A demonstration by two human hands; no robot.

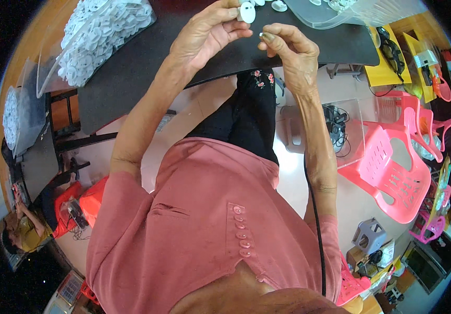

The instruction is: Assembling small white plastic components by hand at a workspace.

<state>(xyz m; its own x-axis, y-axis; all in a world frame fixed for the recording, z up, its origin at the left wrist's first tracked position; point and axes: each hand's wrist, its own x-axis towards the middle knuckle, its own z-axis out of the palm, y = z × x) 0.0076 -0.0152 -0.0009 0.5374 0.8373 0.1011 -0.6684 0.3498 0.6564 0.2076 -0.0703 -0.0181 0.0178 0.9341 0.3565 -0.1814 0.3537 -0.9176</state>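
Observation:
Over the dark table, my left hand [204, 35] grips a white round plastic disc [247, 12] with small holes between thumb and fingers. Its lower fingers are curled loosely toward the right. Close by on the right, my right hand [294, 48] is closed in a pinch. A tiny white piece [261, 34] shows at its fingertips, too small to name. The two hands are a short gap apart. Just beyond the disc, another white piece [279, 6] lies on the table, near a few more at the upper edge.
A clear bin heaped with white discs [105, 39] stands on the black table [126, 97] at left. Another clear plastic container [330, 20] is at the far right. Pink plastic chairs [393, 175] stand on the floor to the right. At the lower left, another person [26, 230] is partly visible.

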